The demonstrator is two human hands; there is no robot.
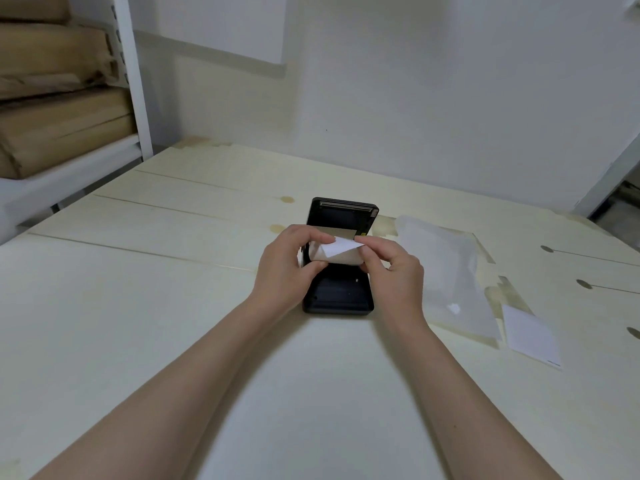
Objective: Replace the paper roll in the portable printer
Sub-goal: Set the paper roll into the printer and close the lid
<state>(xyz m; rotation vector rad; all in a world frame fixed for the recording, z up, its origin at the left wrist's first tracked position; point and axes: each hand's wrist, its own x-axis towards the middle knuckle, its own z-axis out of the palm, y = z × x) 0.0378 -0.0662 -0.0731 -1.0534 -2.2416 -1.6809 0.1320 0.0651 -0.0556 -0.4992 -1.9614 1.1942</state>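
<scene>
A black portable printer [341, 296] lies on the pale table [138, 306] with its lid [343, 216] swung open and standing up at the far side. Just above the open body I hold a white paper roll [334, 256]. My left hand [289, 265] grips the roll's left end. My right hand [391, 268] pinches the roll's loose end, which is peeled up as a small flap. The hands and the roll hide the printer's paper bay.
A clear plastic wrapper [446, 271] lies to the right of the printer, with a small white paper slip [531, 336] beyond it. Brown paper-wrapped parcels [59, 109] are stacked on a white shelf at the left. A white wall stands behind the table.
</scene>
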